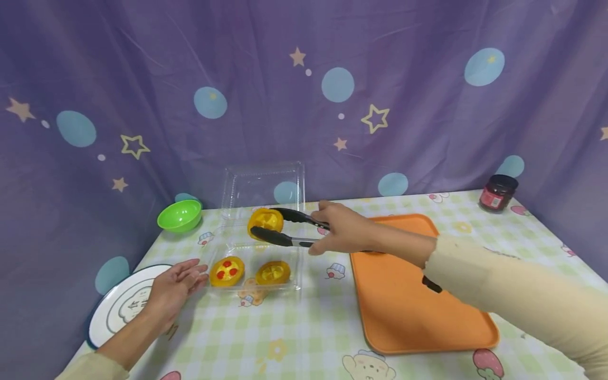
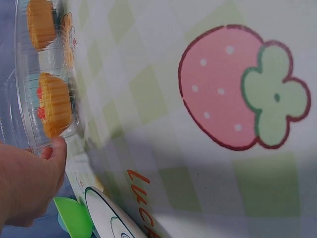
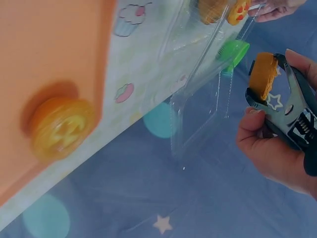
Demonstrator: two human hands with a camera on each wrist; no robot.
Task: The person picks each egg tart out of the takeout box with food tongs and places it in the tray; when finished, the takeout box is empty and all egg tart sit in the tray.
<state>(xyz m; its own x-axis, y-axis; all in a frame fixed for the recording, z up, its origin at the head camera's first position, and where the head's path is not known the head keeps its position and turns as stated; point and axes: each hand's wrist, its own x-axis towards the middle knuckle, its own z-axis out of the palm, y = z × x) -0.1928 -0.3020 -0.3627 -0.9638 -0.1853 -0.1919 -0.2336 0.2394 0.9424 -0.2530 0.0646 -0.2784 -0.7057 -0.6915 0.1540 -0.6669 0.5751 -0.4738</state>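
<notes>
My right hand (image 1: 344, 229) grips black-tipped metal tongs (image 1: 273, 236), which pinch a yellow tart (image 1: 259, 218) above the clear plastic box (image 1: 295, 287). In the box's base lie a tart with red dots (image 1: 227, 272) at the left and a yellow-topped tart (image 1: 273, 273) at the right. The box's lid (image 1: 301, 184) stands raised at the back. Beside the box's left side is my left hand (image 1: 176, 287), fingers loosely bent; its fingertips appear to touch the box corner in the left wrist view.
On the orange tray (image 1: 394, 316) at the right, another tart (image 3: 62, 129) shows in the right wrist view; my right arm hides it from the head view. A white plate (image 1: 114, 311) and green bowl (image 1: 180, 216) stand left. A dark jar (image 1: 497, 192) sits back right, near the curtain.
</notes>
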